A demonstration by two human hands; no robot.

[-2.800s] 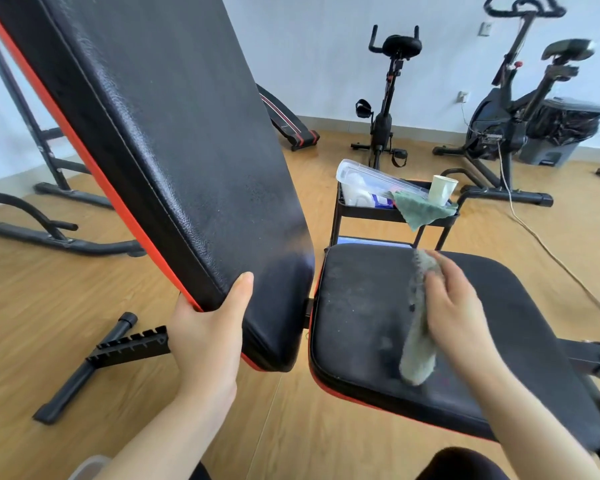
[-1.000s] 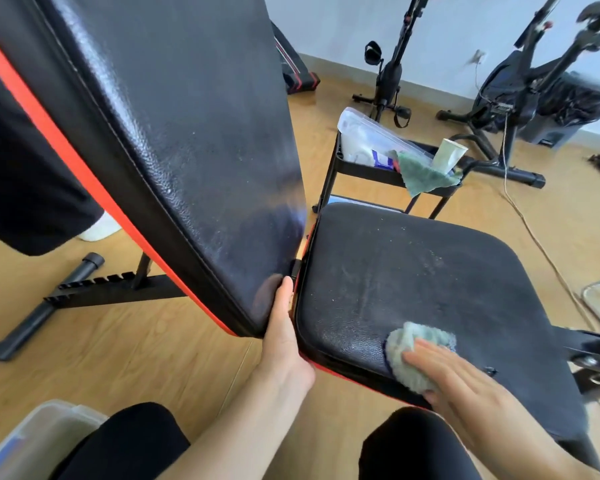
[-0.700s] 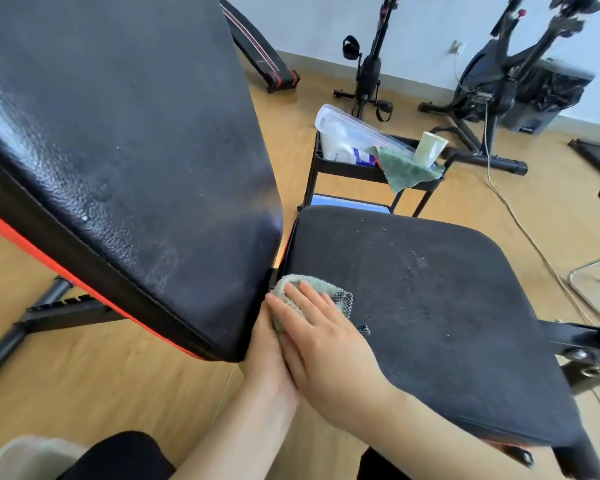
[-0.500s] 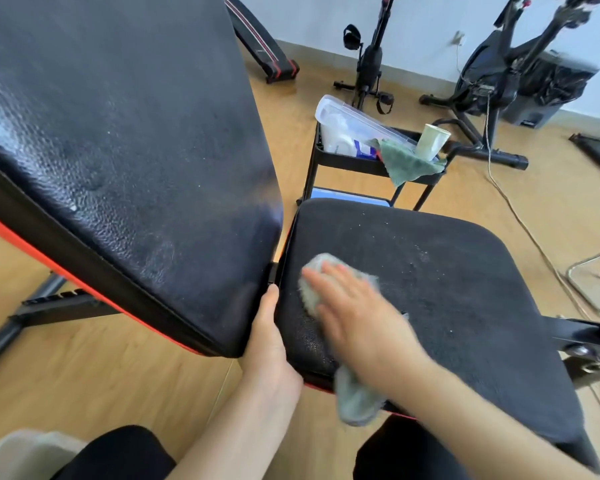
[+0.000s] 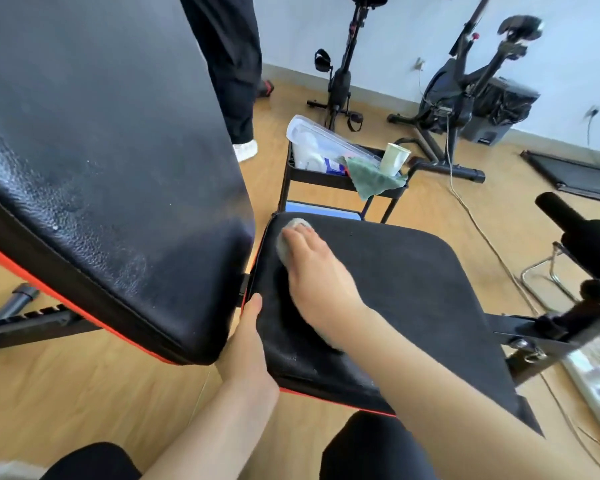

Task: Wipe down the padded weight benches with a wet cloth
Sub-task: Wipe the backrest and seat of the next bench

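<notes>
Right hand [image 5: 314, 271] has pushed the cloth [image 5: 290, 227] to the seat pad's [image 5: 406, 289] far-left corner, fingers pressed together. Left hand [image 5: 248, 348] rests its thumb on the near-left edge, fingers hidden.

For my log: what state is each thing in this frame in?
backrest pad: raised at a tilt, glossy sheen.
seat pad: roughly level, speckled near its front edge.
cloth: bunched on the seat pad's far left corner, pressed under the right hand.
left hand: thumb along the seat pad's edge, fingers hidden.
green cloth: draped over the cart rim.
paper cup: leaning in the cart.
</notes>
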